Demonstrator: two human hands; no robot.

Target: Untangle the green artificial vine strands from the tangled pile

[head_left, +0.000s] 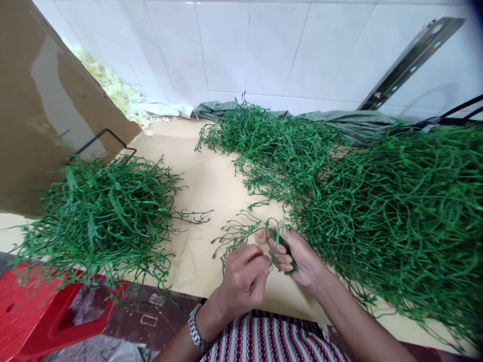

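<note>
My right hand [298,256] is closed around a small bunch of green artificial flower stems [278,239], with part of one looping up above the fingers. Close beside it on the left, my left hand [245,279] is curled shut, thumb pressed to the fingers. What lies inside that left grip is hidden. Thin branching tips [237,231] fan out to the left, just behind the left hand, over the pale tabletop [211,176]. A large heap of the same stems [407,201] lies against the right side, near my right forearm.
Another stem heap [279,141] sits at the back. On the left, a pile of stems [116,211] overhangs the front edge beside a cardboard box [49,110] and a bent black wire [107,131]. Pale yellowish pieces [109,80] lie behind the box. A red stool [33,311] stands below left.
</note>
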